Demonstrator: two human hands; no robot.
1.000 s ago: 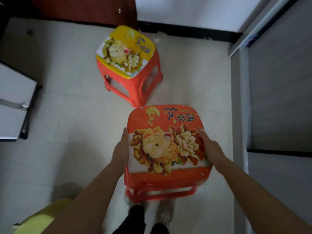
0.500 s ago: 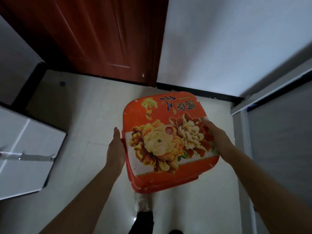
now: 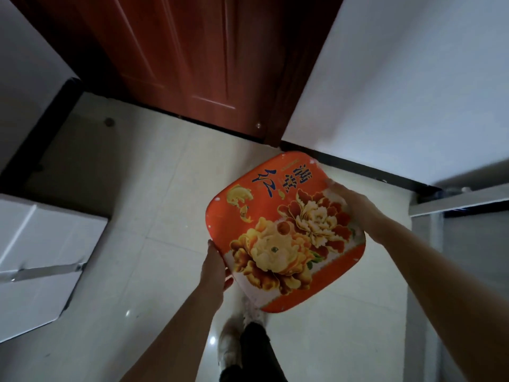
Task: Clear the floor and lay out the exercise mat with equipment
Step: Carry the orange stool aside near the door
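Observation:
I hold an orange-red plastic stool [image 3: 281,232] with a flower print and blue characters on its seat, lifted off the pale tiled floor. My left hand [image 3: 214,267] grips its left edge and my right hand [image 3: 351,205] grips its right edge. Only the seat top shows; its legs are hidden beneath. The seat is turned slightly clockwise. No mat or other equipment is in view.
A dark red wooden door [image 3: 198,59] stands ahead, with a white wall [image 3: 399,84] and black skirting to its right. A white cabinet [image 3: 35,252] juts in at the left. A grey sliding-door frame [image 3: 462,202] is at the right. My feet [image 3: 239,334] are below the stool.
The stool went from standing on the floor to held in the air, then shifted right and rotated. The second, yellow-topped stool is gone from view as the camera tilted up toward the door.

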